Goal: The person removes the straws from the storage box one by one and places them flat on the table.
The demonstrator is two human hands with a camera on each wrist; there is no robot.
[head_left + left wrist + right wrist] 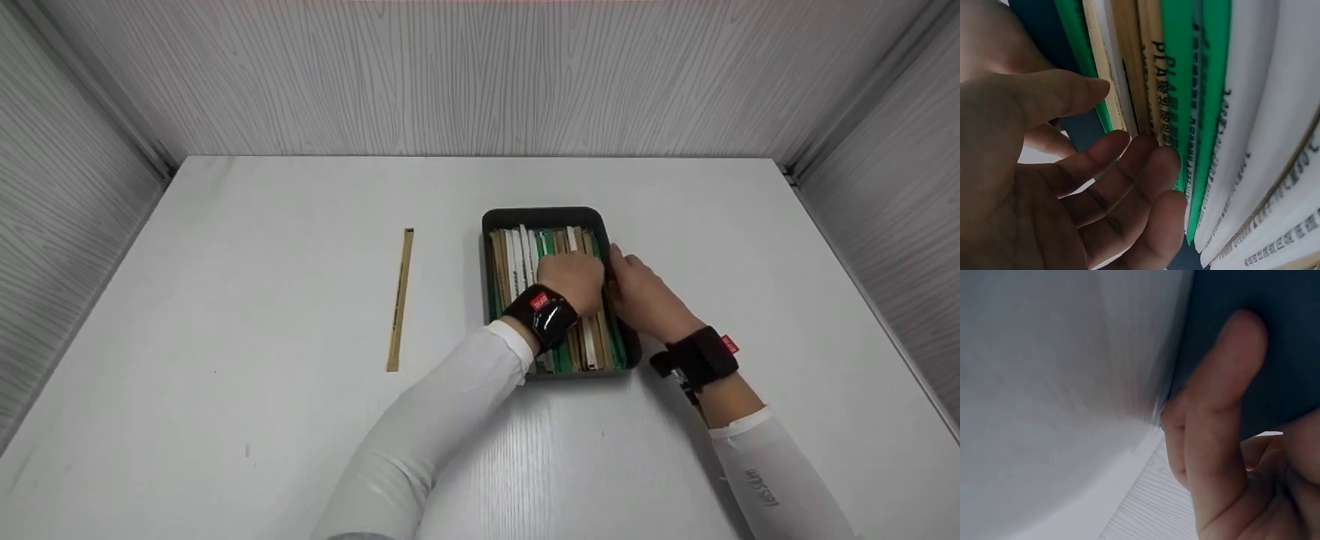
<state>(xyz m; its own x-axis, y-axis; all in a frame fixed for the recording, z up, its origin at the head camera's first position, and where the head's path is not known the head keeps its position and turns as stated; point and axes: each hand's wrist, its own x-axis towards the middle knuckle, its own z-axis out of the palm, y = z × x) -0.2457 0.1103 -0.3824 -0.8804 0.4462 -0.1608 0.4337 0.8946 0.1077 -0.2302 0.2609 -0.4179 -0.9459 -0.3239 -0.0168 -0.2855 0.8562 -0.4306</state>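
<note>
A dark rectangular box (540, 217) holds a row of long, thin wrapped packets (517, 259) in tan, white and green, standing side by side. My left hand (574, 277) reaches over the box's right half. In the left wrist view its bent fingertips (1169, 163) touch the packets' edges, some printed "PLA", and the thumb (1092, 90) lies by a tan packet, apart from the fingers. My right hand (649, 300) rests against the box's right side, its fingers extended along the dark outer wall (1292, 343) in the right wrist view.
One tan packet (400, 300) lies alone on the white table (262, 300), left of the box. Grey wood-grain panels (480, 82) rise at the back and on both sides. Both wrists wear black bands.
</note>
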